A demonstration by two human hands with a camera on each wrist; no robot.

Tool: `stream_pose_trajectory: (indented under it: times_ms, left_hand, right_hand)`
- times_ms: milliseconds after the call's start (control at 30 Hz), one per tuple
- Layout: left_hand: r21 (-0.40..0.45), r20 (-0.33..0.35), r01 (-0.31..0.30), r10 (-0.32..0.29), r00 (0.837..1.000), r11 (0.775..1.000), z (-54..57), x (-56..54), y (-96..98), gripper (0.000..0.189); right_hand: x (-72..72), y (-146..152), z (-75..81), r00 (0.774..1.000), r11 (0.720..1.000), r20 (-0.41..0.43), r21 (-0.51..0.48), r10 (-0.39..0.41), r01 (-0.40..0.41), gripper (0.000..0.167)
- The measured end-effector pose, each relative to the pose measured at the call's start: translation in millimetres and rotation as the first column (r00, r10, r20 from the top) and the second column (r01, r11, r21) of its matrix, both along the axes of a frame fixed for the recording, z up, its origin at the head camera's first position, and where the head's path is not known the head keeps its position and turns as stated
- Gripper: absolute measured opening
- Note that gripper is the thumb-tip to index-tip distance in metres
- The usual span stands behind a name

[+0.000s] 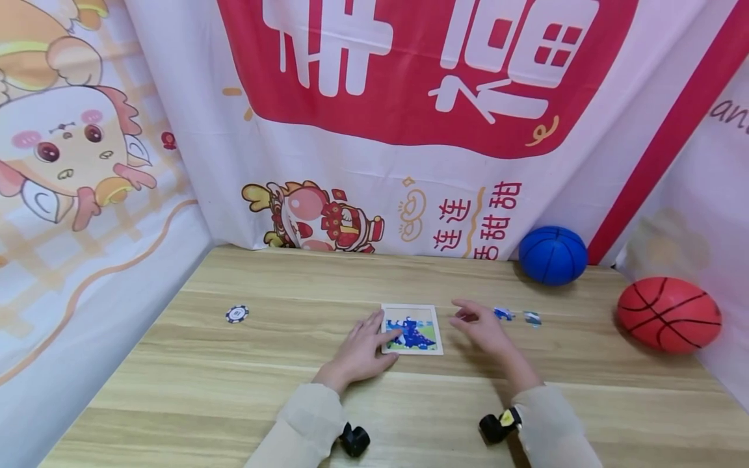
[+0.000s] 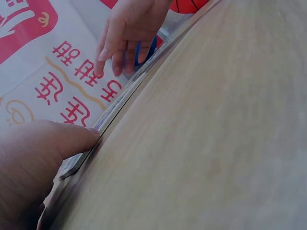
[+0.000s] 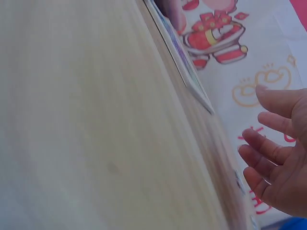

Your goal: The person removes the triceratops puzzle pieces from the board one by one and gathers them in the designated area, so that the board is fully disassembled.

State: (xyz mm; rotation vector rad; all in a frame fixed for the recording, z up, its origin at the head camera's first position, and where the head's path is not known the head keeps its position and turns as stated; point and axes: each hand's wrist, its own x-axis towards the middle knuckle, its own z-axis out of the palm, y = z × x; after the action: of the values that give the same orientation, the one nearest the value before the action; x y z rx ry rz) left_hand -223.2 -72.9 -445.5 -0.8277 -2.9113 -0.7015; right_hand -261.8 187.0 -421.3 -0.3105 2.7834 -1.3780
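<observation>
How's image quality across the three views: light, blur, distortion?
Head: bright, fairly sharp, soft shadow under the red ball, which looks oval near the right edge, likely lens stretch. Left wrist: dimmer, greyish, tabletop grain soft. Right wrist: also dull and soft; the puzzle tray is so oblique its picture can't be read.

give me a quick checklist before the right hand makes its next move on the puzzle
1. Left hand on the puzzle tray: ok, at its left side.
2. Right hand empty: ok, no piece seen in it.
3. Blue piece and greenish piece in view: ok, loose on the table, right of the tray.
4. Picture complete: not ok, the upper part looks bare.
5. Which piece fits where: cannot tell, details too small.
</observation>
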Motion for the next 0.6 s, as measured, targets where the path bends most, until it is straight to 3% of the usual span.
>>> stream_pose_trajectory:
  times_ms: [367, 600]
  left_hand:
    - [-0.011, -0.028, 0.066, -0.066, 0.997, 0.998, -0.7, 9.2, 14.5, 0.048]
    - [-0.029, -0.024, 0.088, -0.088, 0.996, 0.996, -0.8, 10.9, 17.1, 0.048]
  right_hand:
    - [6.2, -26.0, -17.2, 0.998, 0.999, -0.052, -0.002, 0.047, -0.047, 0.040]
    - [9.4, -30.6, -21.3, 0.994, 0.990, -0.094, 0.132, 0.056, -0.044, 0.040]
